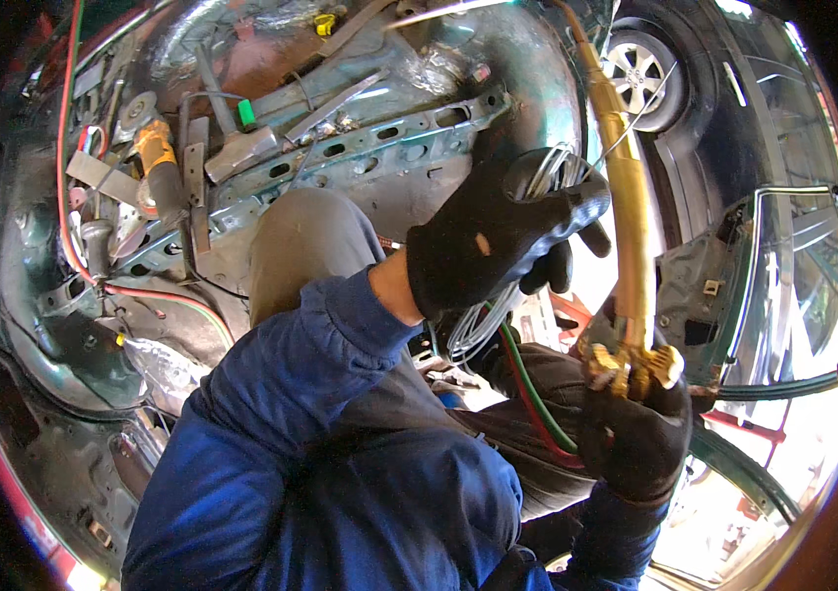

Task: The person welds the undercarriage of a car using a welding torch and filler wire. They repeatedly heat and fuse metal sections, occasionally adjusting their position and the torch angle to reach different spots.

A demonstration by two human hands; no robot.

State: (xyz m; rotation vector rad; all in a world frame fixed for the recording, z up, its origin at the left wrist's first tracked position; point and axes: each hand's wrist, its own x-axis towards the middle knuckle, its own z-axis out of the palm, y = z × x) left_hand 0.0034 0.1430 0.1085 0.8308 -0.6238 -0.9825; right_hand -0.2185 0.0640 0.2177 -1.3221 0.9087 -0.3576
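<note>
Both my hands wear black gloves. My left hand [512, 227] is closed round a coil of thin grey wire [483, 330]; a loop stands above its fingers and more hangs below. A loose strand rises past the torch. My right hand [636, 438] grips a brass gas torch [628, 207] at its valve end. The torch points upward, its thin neck leaving the top of the view, just right of my left hand. Brass valve knobs [670, 366] show above my right fingers. A red and green twin hose [537, 409] runs down to that hand.
Around me is a stripped car body with a perforated metal rail [369, 153]. An orange angle grinder [156, 158], a hammer [241, 155] and metal strips lie on the left. Another hose [66, 177] runs there. At right are a parked car's wheel [643, 77] and an open door [734, 295].
</note>
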